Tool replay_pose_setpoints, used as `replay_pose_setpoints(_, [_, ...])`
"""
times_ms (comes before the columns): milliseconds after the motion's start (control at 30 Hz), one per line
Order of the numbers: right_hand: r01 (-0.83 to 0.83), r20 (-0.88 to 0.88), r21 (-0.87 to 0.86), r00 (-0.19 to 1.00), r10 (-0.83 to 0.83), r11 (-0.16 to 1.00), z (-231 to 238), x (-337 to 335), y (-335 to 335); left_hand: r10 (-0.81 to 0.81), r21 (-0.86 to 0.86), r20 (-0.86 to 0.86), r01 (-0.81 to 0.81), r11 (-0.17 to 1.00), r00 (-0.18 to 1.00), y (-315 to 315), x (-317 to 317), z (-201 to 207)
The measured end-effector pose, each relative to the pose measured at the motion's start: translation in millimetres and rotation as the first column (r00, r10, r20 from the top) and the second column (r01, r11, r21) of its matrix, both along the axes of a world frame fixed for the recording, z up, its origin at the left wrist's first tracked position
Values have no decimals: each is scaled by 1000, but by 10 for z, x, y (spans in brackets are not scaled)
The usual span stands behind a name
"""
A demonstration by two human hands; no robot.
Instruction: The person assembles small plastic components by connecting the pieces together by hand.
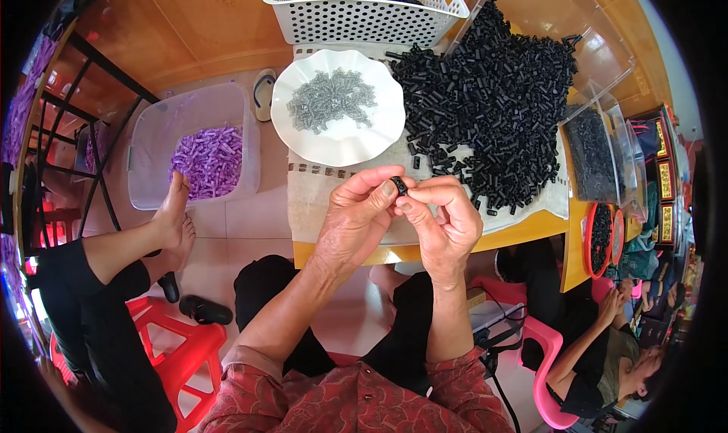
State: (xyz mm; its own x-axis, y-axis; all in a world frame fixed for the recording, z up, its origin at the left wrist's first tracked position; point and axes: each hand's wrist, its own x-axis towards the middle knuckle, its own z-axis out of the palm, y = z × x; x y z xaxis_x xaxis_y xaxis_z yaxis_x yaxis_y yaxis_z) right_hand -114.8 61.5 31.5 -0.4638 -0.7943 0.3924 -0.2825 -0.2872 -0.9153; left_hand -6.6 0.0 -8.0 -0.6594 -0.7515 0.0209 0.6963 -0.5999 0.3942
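Observation:
Above the near edge of the table, a small black tubular piece [400,185] is pinched between the fingertips of both hands. My left hand [353,224] grips it with thumb and forefinger. From the other side, my right hand [446,224] closes thumb and fingers on it; whether a second small part is in there I cannot tell. Beyond my left hand, a white scalloped plate [287,133] holds a heap of small transparent pieces [334,101]. A large pile of short black tubular pieces [493,107] spreads over the cloth [307,213] beyond my right hand.
A white perforated basket [356,25] of black pieces stands at the back. Transparent boxes [599,156] and a red basket [599,240] line the right. Leftward are a tub [144,186] of purple pieces, a red stool [178,349] and someone's legs [121,262]. Another person [607,357] sits at right.

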Motion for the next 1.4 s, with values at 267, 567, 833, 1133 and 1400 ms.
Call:
replay_pose_setpoints(267, [75,-269,-57,959,-88,996,55,-40,-28,-27,13,-5,27,1000,1000,-24,22,-4])
replay_pose_setpoints(567, [-45,-297,-55,955,27,997,-6,-124,-32,-50,-1,22,50,999,999,-25,9,38])
replay_pose_setpoints(833, [-90,-314,-14,946,81,996,46,-115,-47,-73,-19,15,73,997,997,-44,24,52])
replay_pose_setpoints(1133, [-47,-229,-17,972,41,999,29,-94,-28,-89,-38,78,92,995,993,-66,42,85])
replay_pose_setpoints(1400, [-79,-119,-53,990,72,995,-27,-164,39,-102,-357,236,184,916,966,-143,148,207])
